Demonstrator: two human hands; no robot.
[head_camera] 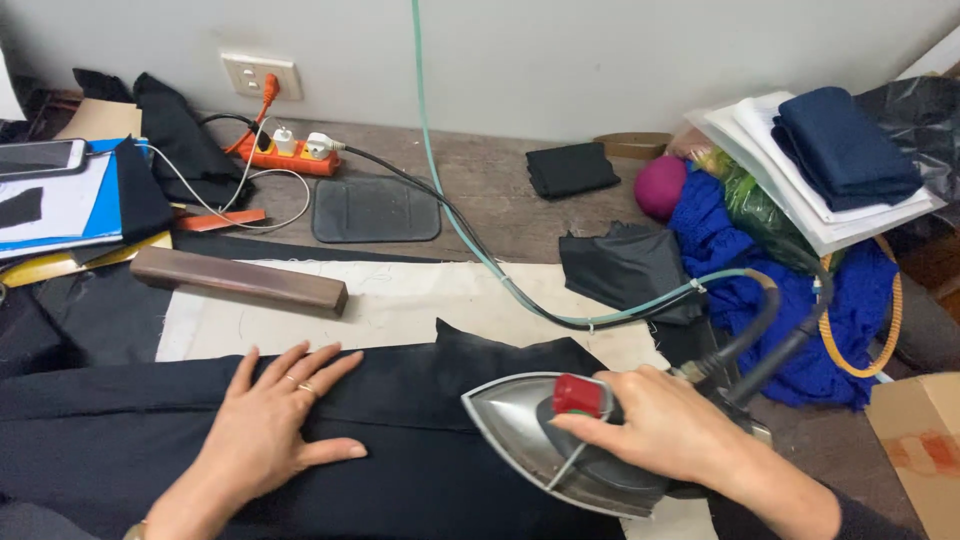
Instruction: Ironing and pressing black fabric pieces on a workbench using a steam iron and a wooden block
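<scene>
- The left hand (262, 432) lies flat with its fingers spread on the long piece of black cloth (400, 470), which stretches along the near edge of the wooden worktable (490, 195); the open palm appears to hold the fabric smooth and taut.
- The right hand (672, 425) is closed around the handle of the silver steam iron with a red knob (545, 440), whose soleplate rests on the same cloth, nose pointing toward the left hand. The two are near each other but apart.
- A pale canvas pressing cloth (400, 300) lies under the black fabric, likely as padding between it and the table.
- A dark brown wooden block (240, 280) lies on the pressing cloth's far left corner.
- A green hose and black cable (470, 235) run from the iron's rear across the table toward the wall, away from the pressed area.
- At the back edge sit an orange power strip (285, 155) and a grey mat (375, 210).
- Along the right edge are heaped bright blue fabric (720, 250) and a folded navy garment on white papers (845, 145).
</scene>
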